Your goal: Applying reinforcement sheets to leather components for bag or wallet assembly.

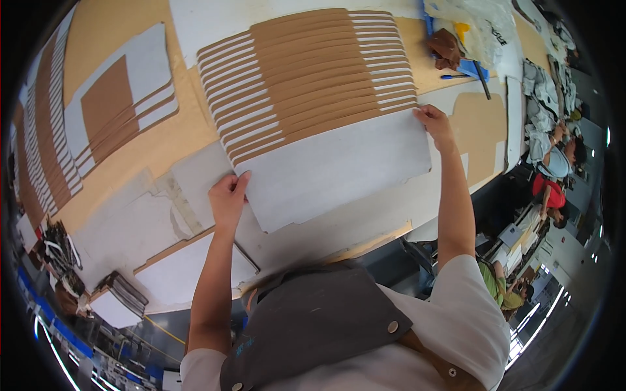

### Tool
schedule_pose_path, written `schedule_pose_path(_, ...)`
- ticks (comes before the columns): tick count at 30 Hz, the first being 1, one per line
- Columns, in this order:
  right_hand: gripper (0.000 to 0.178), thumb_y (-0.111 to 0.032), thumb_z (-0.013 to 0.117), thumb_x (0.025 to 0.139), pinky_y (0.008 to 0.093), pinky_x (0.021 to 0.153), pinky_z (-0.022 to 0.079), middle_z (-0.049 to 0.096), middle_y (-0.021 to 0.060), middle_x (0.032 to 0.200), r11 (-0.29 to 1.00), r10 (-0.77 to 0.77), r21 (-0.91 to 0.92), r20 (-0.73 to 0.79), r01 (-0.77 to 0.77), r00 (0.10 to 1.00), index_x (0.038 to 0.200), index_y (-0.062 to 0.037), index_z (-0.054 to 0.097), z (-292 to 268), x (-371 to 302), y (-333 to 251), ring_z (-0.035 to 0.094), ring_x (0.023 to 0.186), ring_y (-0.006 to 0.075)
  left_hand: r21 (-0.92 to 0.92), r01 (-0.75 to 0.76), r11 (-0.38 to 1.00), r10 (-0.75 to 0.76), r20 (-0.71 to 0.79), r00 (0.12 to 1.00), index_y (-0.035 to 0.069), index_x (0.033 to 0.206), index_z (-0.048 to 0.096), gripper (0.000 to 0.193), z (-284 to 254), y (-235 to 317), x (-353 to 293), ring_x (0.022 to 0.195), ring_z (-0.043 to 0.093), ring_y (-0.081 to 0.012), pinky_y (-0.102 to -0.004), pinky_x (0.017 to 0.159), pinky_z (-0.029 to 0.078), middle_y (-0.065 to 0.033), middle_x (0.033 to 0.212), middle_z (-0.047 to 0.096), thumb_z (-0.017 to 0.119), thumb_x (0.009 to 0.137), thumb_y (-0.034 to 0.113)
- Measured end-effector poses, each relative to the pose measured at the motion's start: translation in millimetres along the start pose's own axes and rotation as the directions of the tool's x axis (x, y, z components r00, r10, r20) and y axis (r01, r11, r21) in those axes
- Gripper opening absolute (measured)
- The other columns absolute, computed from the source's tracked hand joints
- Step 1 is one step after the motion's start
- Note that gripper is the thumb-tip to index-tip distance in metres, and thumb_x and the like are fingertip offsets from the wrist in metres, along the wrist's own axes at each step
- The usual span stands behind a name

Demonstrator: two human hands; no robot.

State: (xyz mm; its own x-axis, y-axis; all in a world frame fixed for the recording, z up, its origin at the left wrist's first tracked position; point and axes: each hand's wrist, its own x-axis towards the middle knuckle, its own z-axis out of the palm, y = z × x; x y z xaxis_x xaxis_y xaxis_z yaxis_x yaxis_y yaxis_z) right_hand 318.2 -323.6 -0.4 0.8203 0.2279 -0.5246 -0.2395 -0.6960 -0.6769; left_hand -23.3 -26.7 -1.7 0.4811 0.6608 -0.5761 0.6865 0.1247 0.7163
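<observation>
Sheet [339, 173], one: white, broad, roughly four-sided, at the near end of the central fan [313, 78], above the worktop [192, 120] and directly before the person. Left hand [228, 192]: closed to a pinch, thumb and curled fingers on the sheet's left edge. Right hand [435, 124]: likewise pinched, at the sheet's far right corner. Risks, by judgement: an uneven pull by the two hands could skew the sheet against the fan; a knock at its near end could upset the even steps, the layers appearing loose; a hard pinch could crease an edge or corner. Materials: sheet matt and smooth-looking, with small nicks at the near corners; whether it lies over the fan or forms its lowest layer, cannot tell. Central fan: overlapped layers, probably paper or thin board, brown across the middle, white at both ends, corners rounded. Smaller fan [107, 94], to the left: same colours, fewer layers. Panel [479, 127], to the right: flat, brown, round-cornered. Also, beyond the right hand: cloth [445, 49], brown, crumpled; bag [479, 19], filmy, wrinkled plastic; pen [454, 77], slim, blue.
</observation>
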Motion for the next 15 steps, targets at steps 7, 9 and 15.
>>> schedule_pose_path(7,0.014,-0.018,0.065,0.077,0.0181,0.05,0.025,0.044,-0.0092,0.062,1.0,0.027,0.015,0.025,-0.027,0.999,0.072,-0.0078,0.058,-5.4,-1.6,0.0,0.033,0.056,0.0011,-0.01,0.023,1.0,-0.023,-0.027,0.999,-0.004,0.064,0.058,0.03,2.6,3.8,-1.7,0.041,0.05,-0.0086,-0.0228,0.039,0.041,-0.0051,0.051,0.054,0.066,0.077,0.022)
schedule_pose_path(9,0.014,-0.019,0.065,0.078,0.0182,0.049,0.023,0.041,-0.0099,0.061,0.999,0.047,0.026,0.019,-0.048,0.999,0.072,-0.0077,0.057,-2.5,-2.1,-0.3,0.03,0.055,0.0015,0.012,0.012,1.0,-0.012,-0.025,1.0,-0.004,0.064,0.058,0.03,0.7,2.7,-0.9,0.041,0.05,-0.009,-0.0229,0.04,0.041,-0.0054,0.051,0.054,0.067,0.077,0.022)
schedule_pose_path(15,0.015,-0.019,0.067,0.077,0.0171,0.051,0.027,0.044,-0.0092,0.063,0.997,-0.056,0.046,-0.027,0.057,0.998,0.074,-0.0069,0.059,-2.8,1.4,13.2,0.034,0.057,0.0011,0.019,-0.009,1.0,0.009,0.013,1.0,-0.004,0.061,0.056,0.032,2.0,2.9,1.7,0.04,0.051,-0.0106,-0.0239,0.04,0.041,-0.0067,0.051,0.054,0.067,0.076,0.022)
